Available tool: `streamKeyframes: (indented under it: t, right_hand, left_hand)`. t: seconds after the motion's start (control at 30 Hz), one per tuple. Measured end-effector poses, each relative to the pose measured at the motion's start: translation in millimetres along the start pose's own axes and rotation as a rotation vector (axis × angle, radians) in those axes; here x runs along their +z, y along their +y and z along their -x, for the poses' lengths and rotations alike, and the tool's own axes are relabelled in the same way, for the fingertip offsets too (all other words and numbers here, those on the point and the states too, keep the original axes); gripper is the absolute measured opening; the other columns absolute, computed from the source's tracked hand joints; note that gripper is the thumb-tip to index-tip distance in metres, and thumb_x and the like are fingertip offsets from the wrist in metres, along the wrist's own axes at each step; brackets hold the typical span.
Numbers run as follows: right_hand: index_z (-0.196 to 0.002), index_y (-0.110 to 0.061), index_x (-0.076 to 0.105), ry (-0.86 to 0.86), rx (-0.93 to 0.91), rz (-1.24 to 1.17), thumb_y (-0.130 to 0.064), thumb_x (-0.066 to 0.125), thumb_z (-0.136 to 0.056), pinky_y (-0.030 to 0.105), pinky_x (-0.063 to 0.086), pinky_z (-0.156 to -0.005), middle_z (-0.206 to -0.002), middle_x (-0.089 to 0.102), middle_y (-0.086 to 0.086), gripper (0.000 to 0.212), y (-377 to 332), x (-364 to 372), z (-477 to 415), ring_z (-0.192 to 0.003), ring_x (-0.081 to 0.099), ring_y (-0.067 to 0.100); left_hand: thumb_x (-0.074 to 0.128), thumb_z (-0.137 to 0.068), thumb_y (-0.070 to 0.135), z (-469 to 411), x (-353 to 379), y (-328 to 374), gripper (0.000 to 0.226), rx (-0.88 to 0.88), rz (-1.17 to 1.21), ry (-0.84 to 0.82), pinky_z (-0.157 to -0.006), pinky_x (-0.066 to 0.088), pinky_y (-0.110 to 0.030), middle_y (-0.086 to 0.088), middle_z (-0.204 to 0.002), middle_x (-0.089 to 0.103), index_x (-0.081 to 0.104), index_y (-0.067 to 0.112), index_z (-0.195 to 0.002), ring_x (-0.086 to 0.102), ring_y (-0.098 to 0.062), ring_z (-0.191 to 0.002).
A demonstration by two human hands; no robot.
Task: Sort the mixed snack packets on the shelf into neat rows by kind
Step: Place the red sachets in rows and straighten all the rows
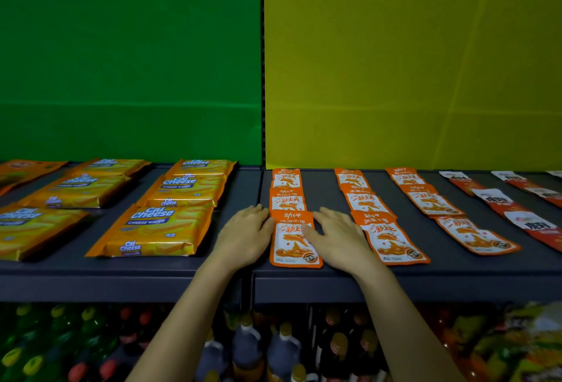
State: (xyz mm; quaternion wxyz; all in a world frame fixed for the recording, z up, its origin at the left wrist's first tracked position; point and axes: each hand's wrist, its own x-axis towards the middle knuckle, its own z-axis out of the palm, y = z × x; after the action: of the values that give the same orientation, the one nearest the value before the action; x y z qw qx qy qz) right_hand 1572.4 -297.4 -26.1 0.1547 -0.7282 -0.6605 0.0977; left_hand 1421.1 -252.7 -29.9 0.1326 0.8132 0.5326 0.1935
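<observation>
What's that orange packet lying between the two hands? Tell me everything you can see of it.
The front orange packet is a flat, glossy pouch: orange border, white panel, Chinese characters, a picture of an orange snack. It lies face up at the front edge of the dark shelf, nearest of a row of three alike. The left hand touches its left edge; the right hand rests flat on its right side.

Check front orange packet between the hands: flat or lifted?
Flat. The packet lies face up on the shelf; left hand and right hand flank it, fingers straight.
</observation>
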Motion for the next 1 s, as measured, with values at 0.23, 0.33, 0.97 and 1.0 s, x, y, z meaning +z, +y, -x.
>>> streamKeyframes:
  t: [0.23, 0.33, 0.97, 1.0]
  right_hand:
    - [-0.147, -0.021, 0.025, 0.035, -0.011, 0.016, -0.044, 0.025, -0.100, 0.038, 0.010, -0.117, -0.158, 0.019, 0.000, 0.053, 0, 6, 3, -0.146, 0.013, 0.020]
    - [-0.147, -0.022, 0.027, 0.033, -0.013, 0.018, -0.045, 0.024, -0.099, 0.038, 0.010, -0.117, -0.158, 0.019, -0.001, 0.053, 1, 6, 3, -0.146, 0.013, 0.020]
    - [-0.143, -0.015, 0.034, 0.108, -0.278, -0.325, -0.029, 0.040, -0.099, 0.024, 0.023, -0.109, -0.150, 0.035, 0.000, 0.047, -98, 8, 8, -0.139, 0.029, 0.016]
    - [-0.143, -0.014, 0.034, 0.099, -0.267, -0.340, -0.028, 0.041, -0.098, 0.024, 0.024, -0.109, -0.150, 0.036, 0.001, 0.047, -109, 15, 5, -0.138, 0.031, 0.017]
  left_hand:
    - [0.025, -0.102, 0.028, 3, -3, 4, 0.044, 0.026, -0.041, -0.022, -0.112, 0.018, -0.025, -0.007, -0.149, 0.037, 0.042, 0.008, -0.137, 0.027, -0.020, -0.141]
    - [0.025, -0.102, 0.028, 2, -3, 3, 0.045, 0.027, -0.047, -0.027, -0.114, 0.016, -0.026, -0.006, -0.154, 0.029, 0.038, 0.010, -0.140, 0.023, -0.019, -0.143]
    - [0.049, -0.094, 0.015, 42, -103, -101, 0.035, -0.146, 0.222, 0.300, -0.100, 0.035, -0.029, -0.012, -0.133, 0.054, 0.052, 0.005, -0.128, 0.049, -0.024, -0.123]
    - [0.049, -0.094, 0.016, 44, -105, -113, 0.039, -0.189, 0.232, 0.274, -0.102, 0.034, -0.030, -0.013, -0.137, 0.051, 0.049, 0.004, -0.131, 0.047, -0.025, -0.126]
